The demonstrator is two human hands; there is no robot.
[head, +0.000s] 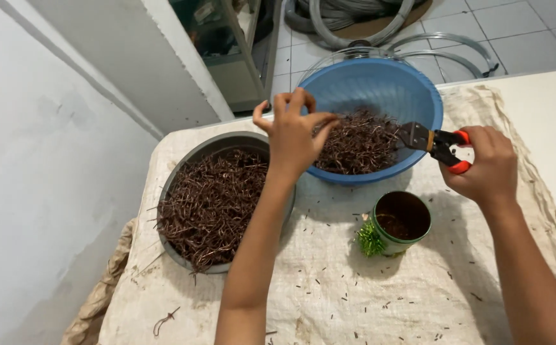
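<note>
My left hand hovers over the near rim of a blue plastic bowl, fingers pinched together on a thin brown wire piece from the heap of brown wire pieces inside. My right hand grips red-handled cutting pliers, their dark jaws pointing left over the blue bowl's heap. A grey metal bowl full of similar brown wire bits sits at the left.
A small green cup with a green spiky tuft beside it stands on the woven cloth covering the table. Cut bits litter the cloth. Coiled hoses and a cabinet lie on the tiled floor beyond.
</note>
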